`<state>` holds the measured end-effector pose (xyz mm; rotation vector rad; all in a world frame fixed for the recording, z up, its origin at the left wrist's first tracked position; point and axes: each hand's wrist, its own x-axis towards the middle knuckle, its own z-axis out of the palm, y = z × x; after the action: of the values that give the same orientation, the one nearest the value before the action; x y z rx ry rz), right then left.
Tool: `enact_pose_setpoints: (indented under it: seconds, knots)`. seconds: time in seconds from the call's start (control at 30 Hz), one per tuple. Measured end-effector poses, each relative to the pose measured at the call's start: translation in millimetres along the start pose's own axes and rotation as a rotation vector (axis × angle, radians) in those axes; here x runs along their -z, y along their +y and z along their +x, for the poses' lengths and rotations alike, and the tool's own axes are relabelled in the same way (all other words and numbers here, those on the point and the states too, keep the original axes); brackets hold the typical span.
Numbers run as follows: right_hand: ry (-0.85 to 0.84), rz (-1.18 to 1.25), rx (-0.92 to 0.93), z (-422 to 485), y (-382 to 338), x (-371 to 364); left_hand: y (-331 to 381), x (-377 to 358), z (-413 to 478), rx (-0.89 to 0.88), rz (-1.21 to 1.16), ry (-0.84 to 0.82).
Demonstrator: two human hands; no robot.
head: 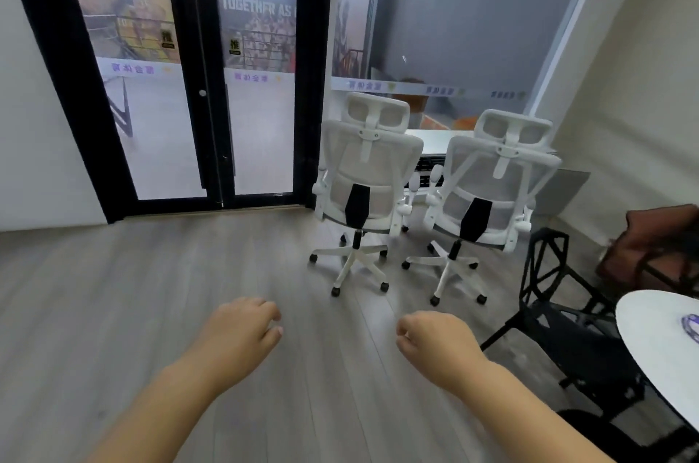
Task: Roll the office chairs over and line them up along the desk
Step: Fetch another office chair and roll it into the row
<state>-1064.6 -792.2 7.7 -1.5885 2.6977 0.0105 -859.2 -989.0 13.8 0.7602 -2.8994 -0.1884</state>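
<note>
Both bare forearms are reaching forward, palms turned down. The left hand (242,326) is hanging with fingers loosely curled, gripping nothing. The right hand (431,339) is mirroring it, fingers loosely curled and empty, well apart.

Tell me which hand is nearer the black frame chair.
Right. The right hand hovers just left of the black frame chair; the left hand lies farther left, beyond the right one.

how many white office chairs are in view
2. The left chair stands at the desk near the glass door; the right chair is beside it, nearer the wall. Both show their backs to the camera. Others may lie out of frame.
</note>
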Motion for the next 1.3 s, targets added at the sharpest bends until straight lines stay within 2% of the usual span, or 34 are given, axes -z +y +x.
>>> enact_pose_setpoints:
  seconds: [0.3, 0.5, 0.83, 1.07, 1.3]
  knots:
    - [0.01, 0.008, -0.062, 167, 50, -9, -51, -32, 185, -0.066, -0.024, -0.074]
    - [0.015, 0.034, -0.084, 305, 105, -17, -82, -45, 326, -0.079, -0.01, -0.059]
    - [0.051, 0.088, -0.092, 528, 177, 11, -139, -40, 537, -0.044, -0.012, -0.011]
    - [0.091, 0.068, -0.153, 654, 199, 13, -180, -50, 675, -0.138, -0.025, 0.017]
    - [0.187, 0.058, -0.294, 761, 214, 26, -240, -51, 806, -0.248, -0.088, 0.02]
